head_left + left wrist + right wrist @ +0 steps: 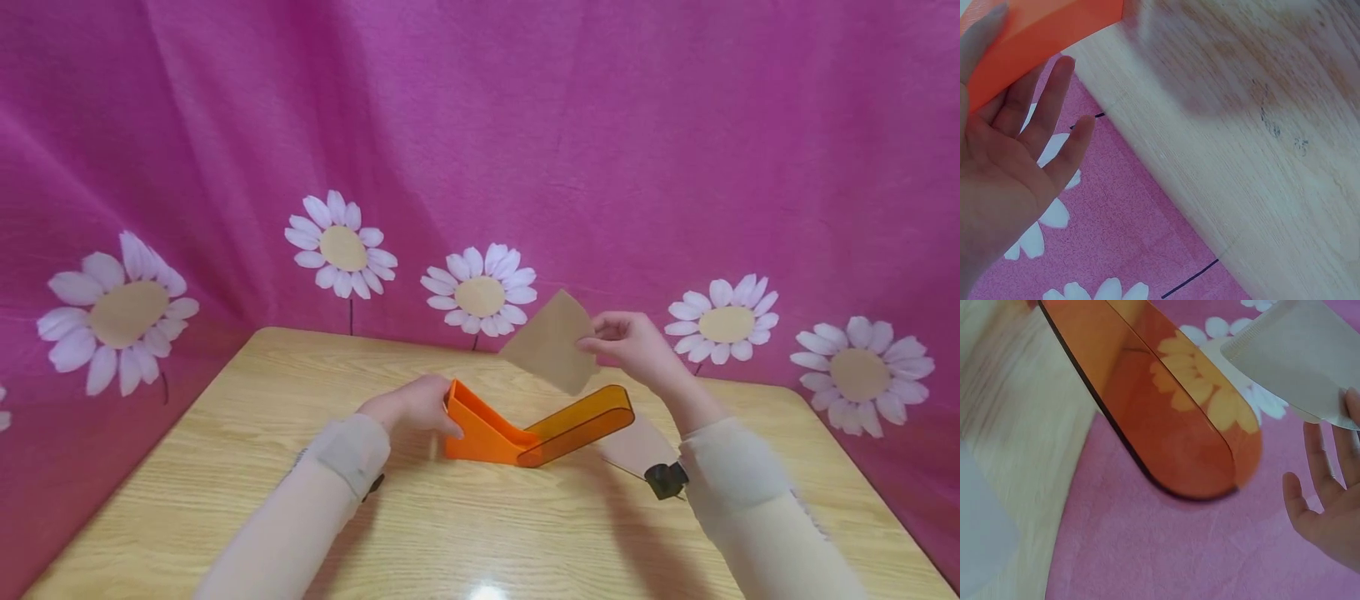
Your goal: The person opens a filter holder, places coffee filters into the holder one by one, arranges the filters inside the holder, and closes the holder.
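Note:
An orange plastic holder (483, 429) stands on the table with its see-through amber lid (581, 423) swung out to the right. My left hand (420, 404) grips the holder's left end, thumb on the near side; in the left wrist view, fingers of the left hand (1016, 144) lie along the orange wall. Above the lid, my right hand (630, 346) pinches a brown paper coffee filter (555, 342) by its right edge. The right wrist view shows the crimped seam of this coffee filter (1297, 356), with the amber lid (1172, 419) beside it.
Light brown paper (637, 442) lies on the wooden table (480, 533), partly behind my right wrist. A pink cloth with white daisies (480, 167) hangs along the back and sides of the table. A small black device (666, 480) sits at the right wrist.

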`<state>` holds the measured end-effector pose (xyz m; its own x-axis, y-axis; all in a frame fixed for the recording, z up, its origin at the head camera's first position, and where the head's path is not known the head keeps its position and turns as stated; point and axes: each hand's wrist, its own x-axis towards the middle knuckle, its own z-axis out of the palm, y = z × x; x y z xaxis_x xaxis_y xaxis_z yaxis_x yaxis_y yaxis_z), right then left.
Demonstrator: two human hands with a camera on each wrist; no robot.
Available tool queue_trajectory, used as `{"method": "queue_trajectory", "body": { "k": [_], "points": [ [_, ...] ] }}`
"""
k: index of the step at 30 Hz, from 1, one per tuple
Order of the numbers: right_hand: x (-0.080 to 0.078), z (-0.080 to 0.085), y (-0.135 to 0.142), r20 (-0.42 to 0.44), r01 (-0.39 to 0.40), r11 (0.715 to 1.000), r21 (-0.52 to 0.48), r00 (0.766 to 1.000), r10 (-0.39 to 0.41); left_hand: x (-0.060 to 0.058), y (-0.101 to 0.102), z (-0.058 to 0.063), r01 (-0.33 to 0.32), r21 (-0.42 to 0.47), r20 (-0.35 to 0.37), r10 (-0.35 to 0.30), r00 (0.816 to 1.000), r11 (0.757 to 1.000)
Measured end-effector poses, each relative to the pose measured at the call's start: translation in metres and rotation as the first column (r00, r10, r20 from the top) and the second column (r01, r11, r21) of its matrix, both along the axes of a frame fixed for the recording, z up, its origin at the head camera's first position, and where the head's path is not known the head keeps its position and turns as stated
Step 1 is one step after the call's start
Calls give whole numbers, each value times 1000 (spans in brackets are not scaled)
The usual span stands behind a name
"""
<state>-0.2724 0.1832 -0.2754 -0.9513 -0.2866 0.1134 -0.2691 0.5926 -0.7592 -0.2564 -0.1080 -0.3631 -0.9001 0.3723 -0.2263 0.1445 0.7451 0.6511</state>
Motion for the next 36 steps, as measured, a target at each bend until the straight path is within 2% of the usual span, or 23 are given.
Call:
{"method": "queue_trajectory", "body": {
  "k": [4,9,15,26,36],
  "points": [
    [-3,-8,-8,17,-17,1000,21,1000,17,0,1,0,7,-1,-7,-7,1000,1000],
    [-6,-20,-15,-21,-33,995,91,999,35,-1,1,1,3,-17,-10,-3,1000,1000],
    [-9,-33,-24,-17,-60,993,102,998,62,-1,2,1,5,-19,-13,-5,1000,1000],
    [-8,-45,-40,0,-101,986,131,995,102,-4,1,-1,25,-33,-35,-26,999,999],
    [-7,-54,-50,30,-117,983,140,993,114,-2,1,0,6,-31,-12,-7,1000,1000]
  ]
}}
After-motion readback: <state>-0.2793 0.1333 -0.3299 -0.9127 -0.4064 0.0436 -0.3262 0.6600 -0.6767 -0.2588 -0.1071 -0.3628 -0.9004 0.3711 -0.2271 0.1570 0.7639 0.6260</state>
